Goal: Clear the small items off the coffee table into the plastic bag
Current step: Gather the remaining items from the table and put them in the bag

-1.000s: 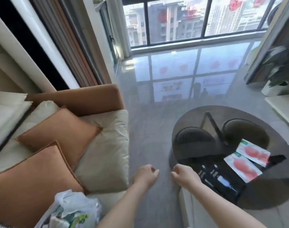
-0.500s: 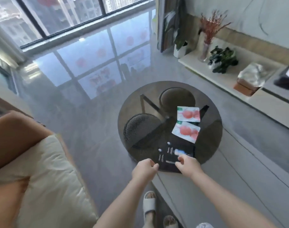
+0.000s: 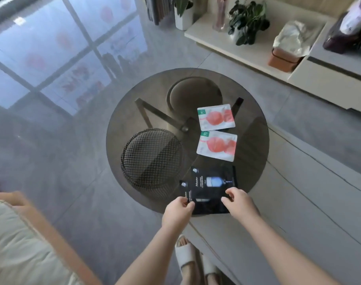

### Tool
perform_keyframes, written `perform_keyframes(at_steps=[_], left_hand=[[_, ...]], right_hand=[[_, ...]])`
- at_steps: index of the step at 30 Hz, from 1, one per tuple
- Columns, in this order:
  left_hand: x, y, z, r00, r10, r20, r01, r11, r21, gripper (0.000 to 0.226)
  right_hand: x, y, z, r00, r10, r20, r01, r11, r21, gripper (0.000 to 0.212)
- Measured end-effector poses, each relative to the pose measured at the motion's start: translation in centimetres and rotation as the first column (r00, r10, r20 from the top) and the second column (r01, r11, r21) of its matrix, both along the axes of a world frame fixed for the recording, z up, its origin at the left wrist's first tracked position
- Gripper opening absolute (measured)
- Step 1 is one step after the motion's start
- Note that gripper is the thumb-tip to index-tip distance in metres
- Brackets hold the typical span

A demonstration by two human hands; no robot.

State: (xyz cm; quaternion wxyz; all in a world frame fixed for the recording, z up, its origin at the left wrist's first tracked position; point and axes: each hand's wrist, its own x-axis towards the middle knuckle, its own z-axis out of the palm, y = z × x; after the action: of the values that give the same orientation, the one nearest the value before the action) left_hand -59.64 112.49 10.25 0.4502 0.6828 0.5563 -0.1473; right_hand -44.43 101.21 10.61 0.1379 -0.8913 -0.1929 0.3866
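A round dark glass coffee table (image 3: pixel 255 161) stands on the grey floor. Two black sachets overlap at its near edge, the nearer one (image 3: pixel 206 204) lying partly over the farther one (image 3: pixel 214 178). Beyond them lie two white sachets with pink prints, one nearer (image 3: pixel 217 146) and one farther (image 3: pixel 216 117). My left hand (image 3: pixel 178 212) pinches the left edge of the nearer black sachet. My right hand (image 3: pixel 240 203) has its thumb and curled fingers on that sachet's right edge. The plastic bag is out of view.
Under the glass sit a mesh stool (image 3: pixel 152 159) and a dark round stool (image 3: pixel 194 95). A cream sofa cushion (image 3: pixel 17 247) is at the lower left. A low white shelf (image 3: pixel 257 54) with potted plants (image 3: pixel 247 19) and a wrapped box (image 3: pixel 288 48) runs along the right.
The view swung from the sofa and the plastic bag to the table. Both hands moved forward over the near edge and closed on the nearer black sachet.
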Motion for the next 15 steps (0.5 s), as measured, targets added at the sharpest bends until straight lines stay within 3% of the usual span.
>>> perform_keyframes(at_steps=[2,5,6,9,15], left_hand=[[1.1,0.2,-2.2,1.0,0.026,0.011,-0.025,0.999,-0.044,0.035],[3.0,0.6,-5.6,0.998,0.063,0.029,-0.061,0.995,-0.074,0.009],[3.7,0.8,-6.7,0.996,0.079,0.034,-0.076,0.994,-0.077,0.012],[5.6,1.2,-9.9,0.99,0.136,0.032,-0.133,0.988,-0.072,0.05],[7.9,1.4,-14.1,0.983,0.183,0.009,-0.183,0.983,-0.006,0.047]], right_hand=[[0.9,0.0,-2.3,1.0,-0.007,-0.004,0.007,1.0,-0.025,0.035],[2.3,-0.1,-5.6,1.0,-0.006,-0.008,0.005,0.998,-0.062,0.038],[2.8,-0.1,-6.7,1.0,-0.009,-0.007,0.009,0.997,-0.072,0.04],[4.2,0.3,-9.8,1.0,-0.006,-0.006,0.005,0.996,-0.091,0.045],[5.6,1.8,-14.3,0.98,-0.199,-0.014,0.198,0.978,-0.069,0.056]])
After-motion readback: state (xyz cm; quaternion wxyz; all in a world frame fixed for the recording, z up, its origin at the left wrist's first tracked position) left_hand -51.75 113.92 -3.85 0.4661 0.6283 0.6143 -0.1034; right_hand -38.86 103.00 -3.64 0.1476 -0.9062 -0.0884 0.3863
